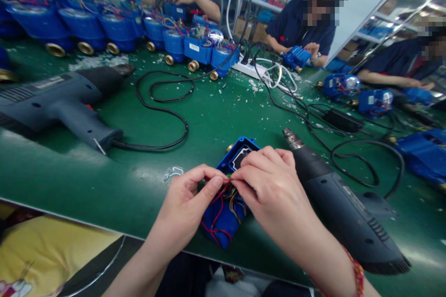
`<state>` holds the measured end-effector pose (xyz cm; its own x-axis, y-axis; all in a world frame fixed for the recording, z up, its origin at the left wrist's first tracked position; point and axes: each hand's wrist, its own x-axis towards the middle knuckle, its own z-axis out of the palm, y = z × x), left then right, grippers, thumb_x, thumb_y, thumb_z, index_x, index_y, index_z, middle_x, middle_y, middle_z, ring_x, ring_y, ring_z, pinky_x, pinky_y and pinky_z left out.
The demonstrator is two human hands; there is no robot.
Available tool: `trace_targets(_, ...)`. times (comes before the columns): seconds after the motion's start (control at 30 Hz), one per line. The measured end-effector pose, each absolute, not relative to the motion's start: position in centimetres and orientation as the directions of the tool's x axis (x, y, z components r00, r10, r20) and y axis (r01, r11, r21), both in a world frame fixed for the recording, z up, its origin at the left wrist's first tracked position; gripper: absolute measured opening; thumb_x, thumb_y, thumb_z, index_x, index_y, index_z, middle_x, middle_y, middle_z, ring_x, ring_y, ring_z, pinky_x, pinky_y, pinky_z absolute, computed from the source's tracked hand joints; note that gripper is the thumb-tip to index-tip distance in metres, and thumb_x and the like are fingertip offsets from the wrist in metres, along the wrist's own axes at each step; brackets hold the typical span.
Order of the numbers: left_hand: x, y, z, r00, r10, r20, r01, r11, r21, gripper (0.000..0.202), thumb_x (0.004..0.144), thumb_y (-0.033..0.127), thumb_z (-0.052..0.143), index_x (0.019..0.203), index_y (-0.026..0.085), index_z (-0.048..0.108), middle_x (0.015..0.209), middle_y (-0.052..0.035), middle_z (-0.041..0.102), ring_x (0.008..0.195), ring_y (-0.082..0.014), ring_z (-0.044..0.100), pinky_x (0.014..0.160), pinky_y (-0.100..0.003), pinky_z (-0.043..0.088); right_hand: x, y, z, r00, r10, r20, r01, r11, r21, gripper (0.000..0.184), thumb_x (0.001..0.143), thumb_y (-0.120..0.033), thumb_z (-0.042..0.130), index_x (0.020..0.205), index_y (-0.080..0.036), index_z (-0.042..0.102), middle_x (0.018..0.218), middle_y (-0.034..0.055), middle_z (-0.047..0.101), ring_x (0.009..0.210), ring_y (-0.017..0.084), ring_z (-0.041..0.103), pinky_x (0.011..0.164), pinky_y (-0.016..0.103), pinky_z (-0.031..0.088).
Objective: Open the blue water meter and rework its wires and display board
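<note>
Just above a blue meter housing, my left hand pinches a thin red wire between thumb and forefinger. My right hand closes its fingertips on red wire right beside it, so both pinches nearly touch. Red, yellow and dark wires come out of the housing. Its upper part, an open blue box with a dark, white-edged panel inside, lies beyond my hands and is partly covered by my right fingers. The wire ends between my fingertips are too small to make out.
One heat gun lies at left, another heat gun beside my right forearm. Blue meters with brass fittings line the back. A white power strip and black cables cross the green table. Several co-workers sit opposite.
</note>
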<state>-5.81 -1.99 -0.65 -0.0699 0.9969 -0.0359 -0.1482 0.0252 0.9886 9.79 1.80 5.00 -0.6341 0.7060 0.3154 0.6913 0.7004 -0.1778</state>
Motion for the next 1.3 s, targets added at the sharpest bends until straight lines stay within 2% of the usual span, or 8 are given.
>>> trace_targets(0.37, -5.7, -2.5, -1.5, -0.150, 0.987, 0.050, -0.072, -0.062, 0.996, 0.010, 0.086, 0.022, 0.068, 0.079, 0.027, 0.074, 0.079, 0.0023, 0.070, 0.076, -0.0157, 0.061, 0.070, -0.026, 0.043, 10.7, 1.1, 5.2, -0.593, 0.765, 0.251, 0.754, 0.637, -0.159, 0.012, 0.091, -0.015, 0.062, 0.081, -0.020, 0.066, 0.081, 0.0007, 0.063, 0.082, 0.018, 0.048, 0.077, 0.037, 0.024)
trace_targets(0.47, -5.9, -2.4, -1.2, -0.160, 0.969, 0.190, 0.171, -0.163, 0.972, 0.009, 0.086, 0.023, 0.067, 0.090, 0.028, 0.074, 0.077, 0.0017, 0.070, 0.073, -0.0180, 0.060, 0.071, -0.031, 0.040, 10.6, 1.4, 5.3, -0.580, 0.782, 0.226, 0.762, 0.620, -0.189, 0.013, 0.091, -0.015, 0.061, 0.081, -0.019, 0.067, 0.082, 0.0014, 0.063, 0.083, 0.019, 0.048, 0.077, 0.037, 0.024)
trace_targets(0.57, -6.3, -2.1, -0.9, -0.055, 0.889, 0.454, 0.517, -0.364, 0.775, 0.018, 0.085, 0.022, 0.068, 0.098, 0.031, 0.076, 0.075, 0.0009, 0.073, 0.071, -0.0199, 0.059, 0.072, -0.036, 0.033, 10.4, 1.6, 5.7, -0.575, 0.800, 0.170, 0.769, 0.600, -0.220, 0.015, 0.091, -0.014, 0.060, 0.079, -0.019, 0.068, 0.082, 0.0012, 0.064, 0.083, 0.020, 0.049, 0.076, 0.037, 0.023)
trace_targets(0.67, -6.7, -1.5, -0.5, 0.079, 0.847, 0.526, 0.635, -0.449, 0.628, 0.018, 0.088, 0.023, 0.063, 0.095, 0.032, 0.078, 0.076, -0.0027, 0.076, 0.071, -0.0226, 0.057, 0.068, -0.038, 0.030, 10.4, 1.8, 6.0, -0.581, 0.807, 0.106, 0.772, 0.587, -0.244, 0.017, 0.090, -0.013, 0.061, 0.076, -0.019, 0.068, 0.082, -0.0001, 0.064, 0.083, 0.019, 0.048, 0.075, 0.037, 0.021)
trace_targets(0.8, -6.7, -0.8, 0.4, 0.142, 0.871, 0.470, 0.604, -0.452, 0.656, 0.018, 0.087, 0.026, 0.061, 0.086, 0.029, 0.078, 0.067, -0.0023, 0.073, 0.065, -0.0220, 0.053, 0.066, -0.037, 0.030, 10.6, 2.3, 6.1, -0.577, 0.812, 0.087, 0.771, 0.576, -0.271, 0.016, 0.089, -0.013, 0.063, 0.076, -0.021, 0.068, 0.084, -0.0021, 0.065, 0.085, 0.019, 0.048, 0.076, 0.036, 0.021)
trace_targets(0.93, -6.2, -0.3, 1.0, 0.057, 0.965, 0.255, 0.467, -0.251, 0.848, 0.023, 0.083, 0.028, 0.060, 0.063, 0.026, 0.072, 0.057, 0.0002, 0.067, 0.059, -0.0200, 0.053, 0.063, -0.034, 0.030, 11.0, 3.4, 5.8, -0.554, 0.824, 0.124, 0.779, 0.565, -0.273, 0.015, 0.089, -0.017, 0.064, 0.076, -0.023, 0.069, 0.084, -0.0032, 0.066, 0.085, 0.018, 0.048, 0.079, 0.036, 0.020)
trace_targets(1.1, -6.1, -0.1, 0.7, 0.052, 0.996, -0.077, 0.173, 0.068, 0.983, 0.025, 0.084, 0.036, 0.059, 0.068, 0.022, 0.072, 0.057, 0.0012, 0.060, 0.054, -0.0158, 0.048, 0.053, -0.028, 0.033, 11.2, 4.4, 5.5, -0.534, 0.837, 0.122, 0.801, 0.547, -0.245, 0.014, 0.089, -0.020, 0.066, 0.076, -0.022, 0.070, 0.085, -0.0014, 0.068, 0.086, 0.020, 0.047, 0.080, 0.036, 0.020)
trace_targets(1.3, -6.3, -0.2, 0.0, 0.025, 0.992, -0.121, 0.041, 0.120, 0.992, 0.027, 0.088, 0.037, 0.059, 0.071, 0.021, 0.073, 0.058, 0.0024, 0.055, 0.056, -0.0125, 0.045, 0.052, -0.024, 0.034, 11.4, 4.3, 5.4, -0.558, 0.813, 0.165, 0.774, 0.582, -0.250, 0.016, 0.091, -0.020, 0.063, 0.077, -0.023, 0.070, 0.085, -0.0028, 0.067, 0.085, 0.019, 0.048, 0.083, 0.037, 0.021)
